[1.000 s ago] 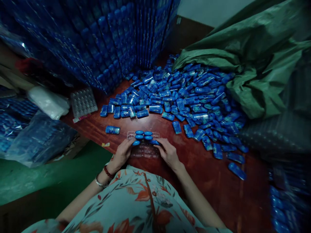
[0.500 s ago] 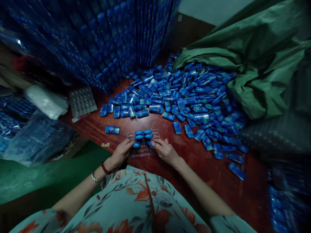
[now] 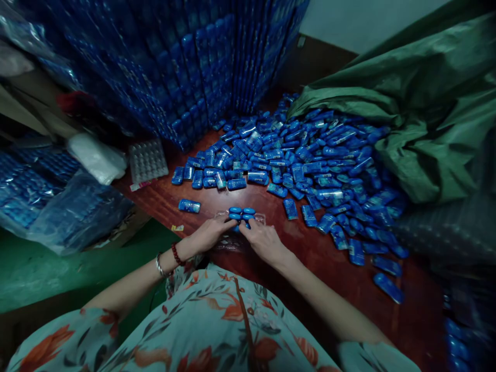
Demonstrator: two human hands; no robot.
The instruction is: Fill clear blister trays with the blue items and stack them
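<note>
where blue containers sit, both hands angle inward.

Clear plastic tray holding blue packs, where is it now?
In the head view, the clear plastic tray lies just below center on the reddish table, partly under the left hand and right hand, nearer the wearer than the loose blue packs.

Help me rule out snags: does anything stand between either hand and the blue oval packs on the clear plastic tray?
Nothing visible: the left hand and right hand are both at the blue oval packs. The loose blue pile lies beyond the clear plastic tray.
</note>
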